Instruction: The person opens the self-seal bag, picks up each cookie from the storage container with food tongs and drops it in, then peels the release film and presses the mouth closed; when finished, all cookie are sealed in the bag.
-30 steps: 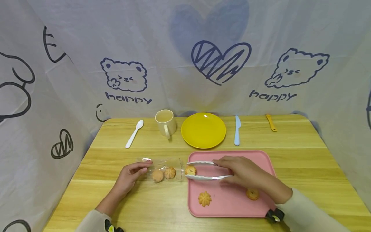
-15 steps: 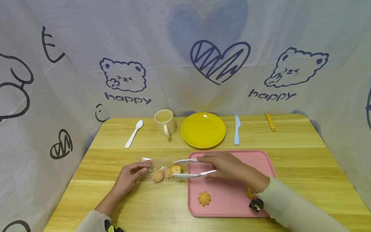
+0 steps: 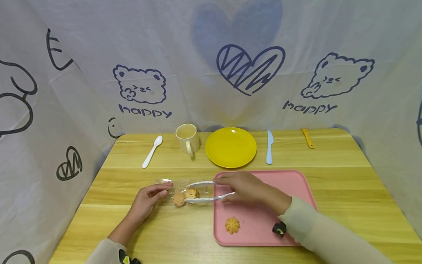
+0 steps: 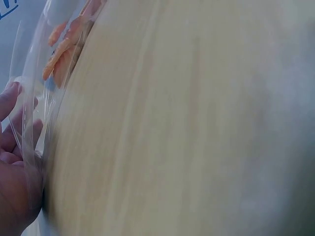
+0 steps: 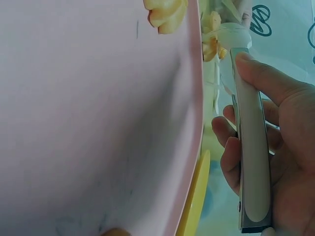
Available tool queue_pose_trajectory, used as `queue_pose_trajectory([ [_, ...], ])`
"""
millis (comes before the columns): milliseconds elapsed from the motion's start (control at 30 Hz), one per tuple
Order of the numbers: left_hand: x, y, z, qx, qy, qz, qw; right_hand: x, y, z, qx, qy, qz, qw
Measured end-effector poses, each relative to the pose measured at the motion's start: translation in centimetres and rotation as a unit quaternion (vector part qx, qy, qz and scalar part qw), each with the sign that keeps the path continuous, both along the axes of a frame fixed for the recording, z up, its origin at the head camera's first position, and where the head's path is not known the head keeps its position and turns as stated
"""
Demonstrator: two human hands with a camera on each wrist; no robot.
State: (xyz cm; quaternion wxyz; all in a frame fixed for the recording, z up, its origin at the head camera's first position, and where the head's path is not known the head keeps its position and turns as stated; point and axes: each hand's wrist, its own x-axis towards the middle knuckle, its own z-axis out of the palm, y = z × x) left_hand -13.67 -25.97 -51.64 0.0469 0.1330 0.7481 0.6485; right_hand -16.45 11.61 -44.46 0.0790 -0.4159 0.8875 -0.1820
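Note:
My left hand (image 3: 150,198) holds the left end of a clear plastic bag (image 3: 206,194) lying on the table, its film between thumb and fingers in the left wrist view. A round cookie (image 3: 178,200) lies inside the bag. My right hand (image 3: 242,189) grips tongs (image 5: 253,147) with white scalloped tips, which reach into the bag from the right. Between those tips is a ring-shaped cookie (image 3: 192,193), covering another cookie seen there earlier. A flower-shaped cookie (image 3: 232,225) sits on the pink tray (image 3: 257,240); the right forearm hides part of this tray.
Along the back of the table stand or lie a white spoon (image 3: 152,151), a cream mug (image 3: 188,141), a yellow plate (image 3: 230,147), a light blue knife (image 3: 269,147) and a small orange-yellow utensil (image 3: 308,138). A drawn-on white cloth (image 3: 197,88) hangs behind.
My right hand has moved left with the tongs, carrying the ring-shaped cookie from the tray's edge into the bag. The left hand has stayed in place.

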Motion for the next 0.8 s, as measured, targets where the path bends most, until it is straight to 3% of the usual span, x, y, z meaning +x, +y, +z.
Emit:
queue_pose_trajectory([
  [800, 0.10, 0.02, 0.14, -0.012, 0.001, 0.003, 0.9999, 0.09, -0.40, -0.43, -0.008, 0.006, 0.002, 1.000],
])
